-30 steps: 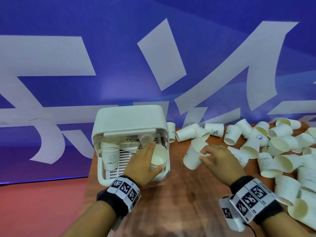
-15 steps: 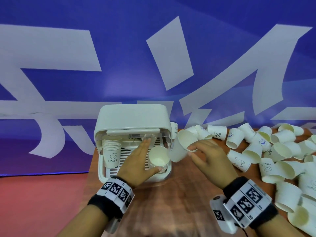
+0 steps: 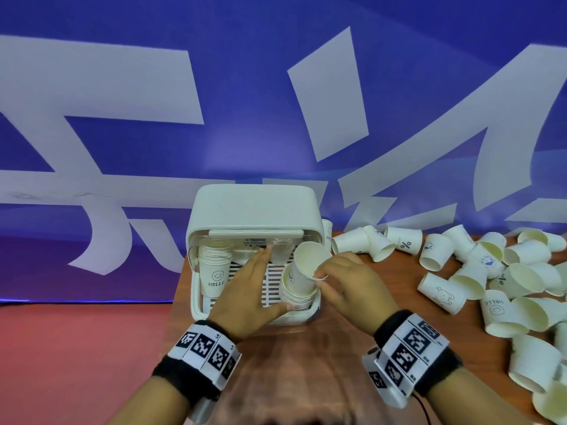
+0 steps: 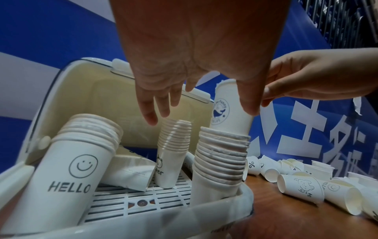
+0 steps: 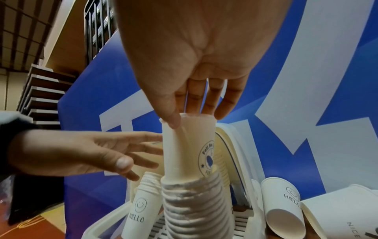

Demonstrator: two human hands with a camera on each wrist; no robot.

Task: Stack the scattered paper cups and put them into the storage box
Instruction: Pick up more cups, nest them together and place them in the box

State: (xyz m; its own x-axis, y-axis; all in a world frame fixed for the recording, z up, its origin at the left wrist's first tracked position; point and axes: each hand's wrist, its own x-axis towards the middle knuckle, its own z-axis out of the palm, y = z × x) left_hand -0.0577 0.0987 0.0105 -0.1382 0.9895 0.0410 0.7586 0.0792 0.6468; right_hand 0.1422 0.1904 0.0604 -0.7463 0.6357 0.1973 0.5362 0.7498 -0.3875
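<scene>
The white storage box (image 3: 195, 289) (image 4: 204, 215) stands open, its lid tipped back. Inside, at the front right, is a tall stack of paper cups (image 3: 296, 299) (image 4: 220, 161) (image 5: 192, 207). My right hand (image 3: 322, 274) (image 5: 190, 116) pinches the rim of a paper cup (image 3: 303, 268) (image 4: 227, 113) (image 5: 184, 148) with a blue whale print; its base sits tilted in the stack's top. My left hand (image 3: 264, 280) (image 4: 201, 110) reaches into the box with straight fingers, and its thumb lies beside the stack and the cup.
A HELLO cup stack (image 3: 214, 271) (image 4: 67, 169) stands at the box's left, a bear-print stack (image 4: 171, 155) at the back, and a cup lies flat between them. Several loose cups (image 3: 491, 277) cover the wooden table (image 3: 322, 363) to the right. A blue banner rises behind.
My right hand carried the cup left from the table to the box, and its base now sits in the stack. My left hand stayed in the box beside the stack.
</scene>
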